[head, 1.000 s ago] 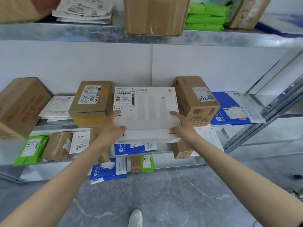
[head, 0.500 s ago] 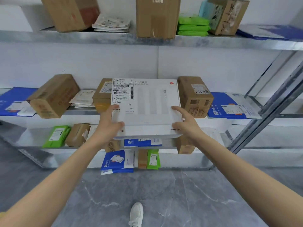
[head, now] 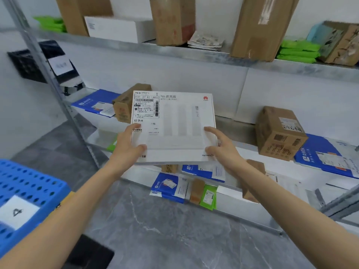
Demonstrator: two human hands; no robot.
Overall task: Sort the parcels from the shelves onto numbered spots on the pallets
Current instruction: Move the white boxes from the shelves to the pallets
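I hold a flat white box (head: 180, 121) with a shipping label at its top left, in the air in front of the middle shelf (head: 233, 125). My left hand (head: 128, 146) grips its lower left corner, thumb on top. My right hand (head: 223, 148) holds the lower right corner, fingers lying along the top face. A blue perforated pallet (head: 29, 181) sits at the lower left, with a white card (head: 17, 212) marked 4 on it.
Cardboard boxes (head: 279, 133), blue mailers (head: 326, 158) and green packets (head: 299, 51) fill the metal shelves. A white box (head: 120, 29) lies on the top shelf. A shelf upright (head: 48, 74) stands at the left. A black pallet (head: 35, 63) leans beyond it. Grey marble floor (head: 165, 230) lies below.
The white box has come off the shelf and moved left with both hands. My view has swung left, bringing the blue pallet with the card marked 4 into sight.
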